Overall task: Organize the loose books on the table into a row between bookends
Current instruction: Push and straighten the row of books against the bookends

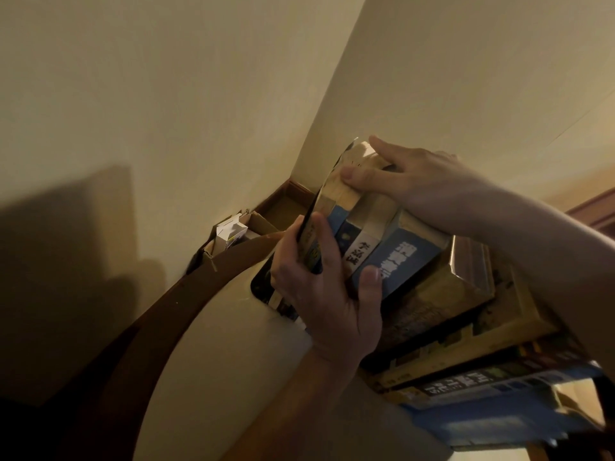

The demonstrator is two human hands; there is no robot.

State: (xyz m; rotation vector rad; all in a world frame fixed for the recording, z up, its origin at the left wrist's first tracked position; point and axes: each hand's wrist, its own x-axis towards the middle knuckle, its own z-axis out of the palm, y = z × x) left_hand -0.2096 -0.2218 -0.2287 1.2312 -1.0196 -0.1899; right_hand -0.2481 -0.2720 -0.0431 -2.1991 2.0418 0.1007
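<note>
- Step in hand: I am squaring a small upright group of books (392, 257) at the table's (233, 344) far side, near the room's corner. I judge this to be the row being formed, well short of done.
- My left hand (327, 287) clamps the group's near end. Its fingers (319, 227) curl over a thin glossy cover (334, 168) on the outside, and the thumb presses a blue spine.
- I cannot tell whether that thin cover is a slim book or a bookend. No bookend shows plainly anywhere.
- My right hand (409, 181) sits on top of the group. The thumb bears on the page edges and the forefinger reaches over the far top corner, so the top is pinched between them.
- The books lean rather than stand true, squeezed between my two hands, with spines facing me.
- A stack (466, 327) of larger books lies flat just beside them and under my right forearm. Those are not yet in any row.
- Next move, as I judge it: stand the group plumb and brace its open end so it cannot fan out. Then free one hand to lift a book off the stack.
- Risk: letting go of either end early could tip the leaning books over.
- A cardboard box (233, 234) sits on the floor beyond the table's edge.
</note>
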